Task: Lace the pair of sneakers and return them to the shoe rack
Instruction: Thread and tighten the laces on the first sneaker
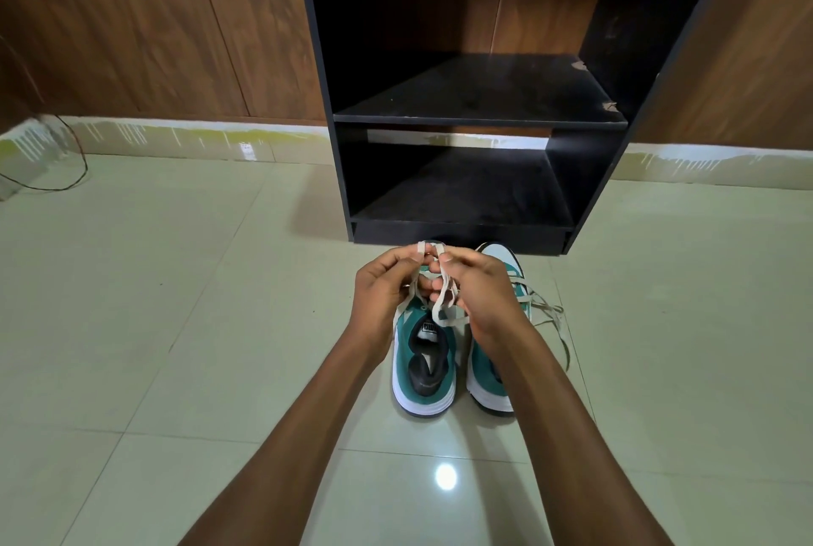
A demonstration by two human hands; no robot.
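Where the tongue of the left sneaker shows between the wrists, a small label carries white lettering on black — it looks like "puma", though it is too small to read with certainty. Both shoes are teal green with white panels, thick white soles and dark linings. They stand side by side on the pale tiled floor, heels toward the person, just in front of the black shoe rack, whose two shelves hold nothing.

Above the left sneaker, the left hand and right hand meet with fingertips almost touching. Each pinches a loop of the cream flat lace between thumb and forefinger — the other fingers curl inward, and strands hang down from them to the eyelets.

On the right sneaker, partly hidden by the right forearm, the lace crosses the top in a few rows and its loose ends trail over the tiles on the far right side.

A thin dark cable lies at the left by the wood-panelled wall.
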